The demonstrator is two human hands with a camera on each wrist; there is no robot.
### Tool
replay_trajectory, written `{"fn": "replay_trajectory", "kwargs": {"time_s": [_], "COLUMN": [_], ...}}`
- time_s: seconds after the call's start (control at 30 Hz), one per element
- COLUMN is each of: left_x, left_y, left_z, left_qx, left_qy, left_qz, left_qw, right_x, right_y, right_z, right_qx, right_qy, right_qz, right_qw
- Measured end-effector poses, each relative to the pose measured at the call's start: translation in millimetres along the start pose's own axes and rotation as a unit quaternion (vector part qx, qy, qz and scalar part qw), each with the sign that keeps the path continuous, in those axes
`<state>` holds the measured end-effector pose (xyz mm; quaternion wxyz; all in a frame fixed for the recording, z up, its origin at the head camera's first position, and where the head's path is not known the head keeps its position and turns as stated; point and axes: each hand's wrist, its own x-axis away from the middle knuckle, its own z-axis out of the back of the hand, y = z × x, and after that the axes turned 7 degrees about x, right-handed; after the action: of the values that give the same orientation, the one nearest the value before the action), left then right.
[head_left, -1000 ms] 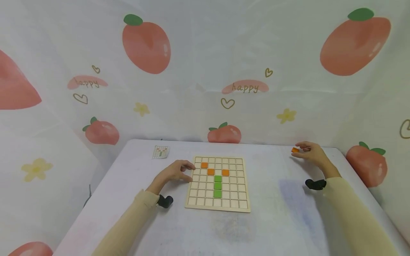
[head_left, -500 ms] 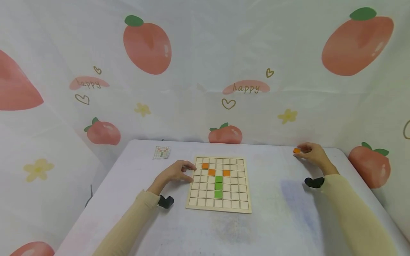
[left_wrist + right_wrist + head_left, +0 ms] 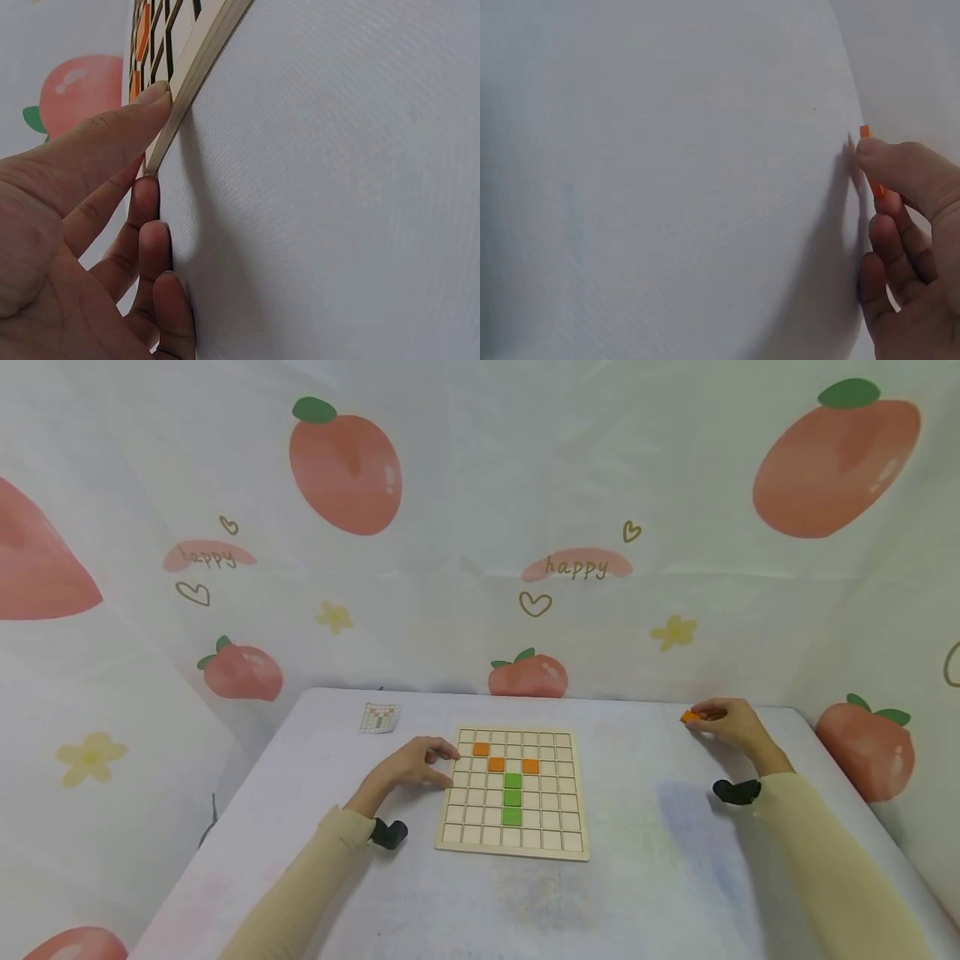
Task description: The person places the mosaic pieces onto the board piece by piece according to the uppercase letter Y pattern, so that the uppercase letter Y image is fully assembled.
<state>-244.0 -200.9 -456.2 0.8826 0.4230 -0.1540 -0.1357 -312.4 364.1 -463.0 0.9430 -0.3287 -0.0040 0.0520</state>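
A square wooden grid board (image 3: 512, 852) lies on the table, with several orange and green square tiles in its cells. My left hand (image 3: 412, 760) is at its left side. In the left wrist view the thumb (image 3: 112, 142) rests on the board's rim (image 3: 196, 71), and the other fingers are slightly bent near the edge and the tabletop. Far to the right, my right hand (image 3: 731, 724) pinches an orange tile (image 3: 689, 717) between thumb and fingers. The right wrist view shows that tile (image 3: 873, 180) edge-on, just above the table surface, its middle partly covered by the thumb.
A small paper card (image 3: 379, 718) with a printed grid pattern lies at the back left of the white table (image 3: 637, 877). Behind the table's far edge hangs a fruit-printed cloth (image 3: 457, 527). Black straps with cameras sit on both wrists.
My right hand has closed its fingers more tightly on the orange tile, shifting slightly with it. The left hand and the board look still; the head view has shifted a little.
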Motion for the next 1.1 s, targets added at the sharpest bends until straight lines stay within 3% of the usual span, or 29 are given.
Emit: {"fn": "replay_trajectory", "kwargs": {"time_s": [0.37,0.7,1.1], "left_x": [1.0,-0.5,0.8], "left_y": [-0.5,-3.8,-1.0], "left_z": [0.4,-1.6,0.2], "left_qx": [0.004,0.002,0.007], "left_qy": [-0.003,-0.005,-0.007], "left_qz": [-0.006,-0.017,-0.017], "left_qw": [1.0,0.9998,0.9998], "right_x": [4.6,5.3,7.8], "right_y": [-26,-45,-80], "right_z": [-1,-20,-48], "right_qx": [-0.042,-0.074,-0.101], "right_qy": [-0.043,-0.039,-0.072], "right_qz": [0.072,0.15,0.181], "right_qw": [0.9956,0.9852,0.9757]}}
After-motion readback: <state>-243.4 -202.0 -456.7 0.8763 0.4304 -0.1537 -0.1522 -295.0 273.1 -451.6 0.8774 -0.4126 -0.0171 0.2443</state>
